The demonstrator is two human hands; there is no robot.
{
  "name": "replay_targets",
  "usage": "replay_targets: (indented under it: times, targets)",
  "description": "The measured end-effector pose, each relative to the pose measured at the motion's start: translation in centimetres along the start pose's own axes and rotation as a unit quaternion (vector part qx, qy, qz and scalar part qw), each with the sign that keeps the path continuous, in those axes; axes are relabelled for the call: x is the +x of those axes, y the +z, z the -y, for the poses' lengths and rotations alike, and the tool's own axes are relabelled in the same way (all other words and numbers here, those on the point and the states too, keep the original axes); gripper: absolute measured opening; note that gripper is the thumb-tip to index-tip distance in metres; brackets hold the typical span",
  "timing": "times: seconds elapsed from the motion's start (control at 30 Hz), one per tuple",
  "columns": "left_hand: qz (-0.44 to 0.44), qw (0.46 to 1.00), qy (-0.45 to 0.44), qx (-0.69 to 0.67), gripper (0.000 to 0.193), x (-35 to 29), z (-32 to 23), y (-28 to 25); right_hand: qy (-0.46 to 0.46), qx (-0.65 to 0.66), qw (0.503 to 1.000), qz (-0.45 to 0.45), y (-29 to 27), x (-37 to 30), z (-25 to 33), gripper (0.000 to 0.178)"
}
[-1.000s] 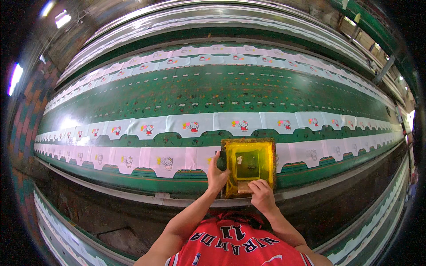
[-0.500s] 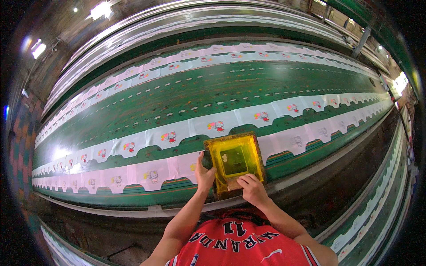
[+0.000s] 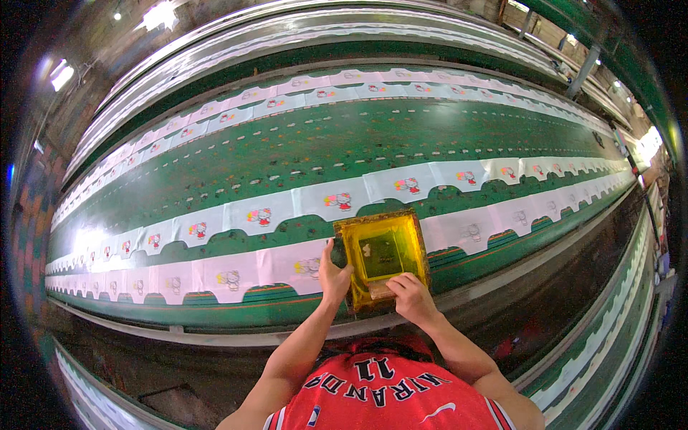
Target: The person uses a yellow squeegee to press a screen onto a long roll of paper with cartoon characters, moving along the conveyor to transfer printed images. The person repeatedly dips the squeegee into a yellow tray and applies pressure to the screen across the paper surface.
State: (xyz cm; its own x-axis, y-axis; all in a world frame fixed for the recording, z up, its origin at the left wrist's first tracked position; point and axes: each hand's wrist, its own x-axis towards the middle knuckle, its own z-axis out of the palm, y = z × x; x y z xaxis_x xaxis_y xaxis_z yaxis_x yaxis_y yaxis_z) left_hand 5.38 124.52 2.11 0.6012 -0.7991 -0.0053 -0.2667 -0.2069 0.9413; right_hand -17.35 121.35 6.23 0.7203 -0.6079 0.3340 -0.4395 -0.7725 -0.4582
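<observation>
A yellow printing screen (image 3: 418,240) in a worn, stained square frame sits over the near row of pale pink fabric pieces (image 3: 215,279). Its mesh has a darker square window in the middle. My left hand (image 3: 333,278) is closed on the frame's left side, thumb pointing up along the edge. Inside the frame, near its close edge, my right hand (image 3: 413,297) grips a small wooden squeegee (image 3: 380,289). A cartoon cat print (image 3: 308,268) with yellow patches shows just left of my left hand. The screen hides the fabric beneath it.
The long green table (image 3: 287,154) carries a second row of whitish pieces (image 3: 295,208) with red and yellow cat prints. More rows lie along its far side (image 3: 272,104). Other long tables stand beyond and at lower right (image 3: 602,358). A metal rail (image 3: 236,340) edges the near side.
The screen and both hands have moved a little to the right along the table. More of the cat print left of the screen is now uncovered.
</observation>
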Motion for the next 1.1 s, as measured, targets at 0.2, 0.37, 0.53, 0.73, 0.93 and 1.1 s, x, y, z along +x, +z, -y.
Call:
replay_targets:
  times: [0.2,0.37,0.53,0.73,0.93,1.1]
  targets:
    - [-0.029,0.998,-0.024,0.055,0.080,-0.9,-1.3,5.4,-0.006,0.042,0.999,0.010,-2.7,-1.8,-5.2,0.034]
    - [-0.026,0.996,-0.018,0.078,0.080,-1.0,-1.7,6.4,-0.013,0.054,0.998,0.028,-2.6,-2.5,-7.3,0.031]
    - [-0.033,0.995,-0.010,0.096,0.081,-0.7,-0.2,7.0,-0.012,0.063,0.997,0.037,-2.7,-2.2,-7.8,0.030]
    - [-0.017,0.993,-0.043,0.107,0.082,-0.6,-0.7,7.5,-0.007,0.070,0.997,0.035,-3.0,-2.1,-8.1,0.031]
    - [-0.012,0.995,-0.057,0.083,0.082,-0.8,-1.0,7.1,0.005,0.080,0.996,0.049,-2.6,-2.0,-8.2,0.030]
    - [-0.036,0.994,-0.029,0.103,0.081,-0.9,-0.2,7.6,-0.001,0.083,0.996,0.042,-3.1,-1.8,-7.9,0.032]
